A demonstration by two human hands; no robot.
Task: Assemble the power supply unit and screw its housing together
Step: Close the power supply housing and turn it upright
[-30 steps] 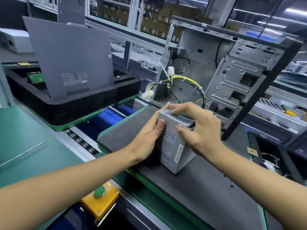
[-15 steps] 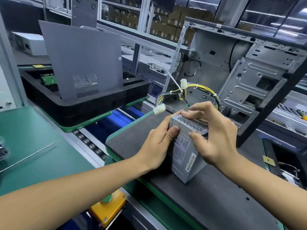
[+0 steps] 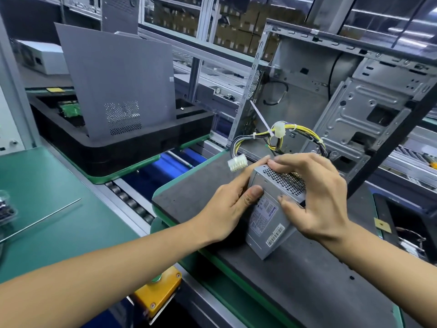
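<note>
A grey metal power supply unit (image 3: 267, 227) with a meshed top and a barcode label stands tilted on the dark mat (image 3: 295, 292). My left hand (image 3: 227, 209) grips its left side, thumb on the labelled face. My right hand (image 3: 316, 195) holds its top and right side, fingers curled over the mesh. Yellow and black cables (image 3: 300, 131) run from its far end, ending in a white connector (image 3: 237, 163). Behind it stands the open computer case (image 3: 331, 95), its inside facing me.
A grey side panel (image 3: 118, 81) leans in a black foam tray (image 3: 132, 147) at the left. Blue rollers (image 3: 165, 169) lie between the two pallets. A yellow button box (image 3: 156, 297) sits at the near edge. A green bench (image 3: 42, 197) lies on the left.
The power supply unit and both hands have shifted slightly toward the open case. The cable bundle and white connector hang a little higher and nearer the case.
</note>
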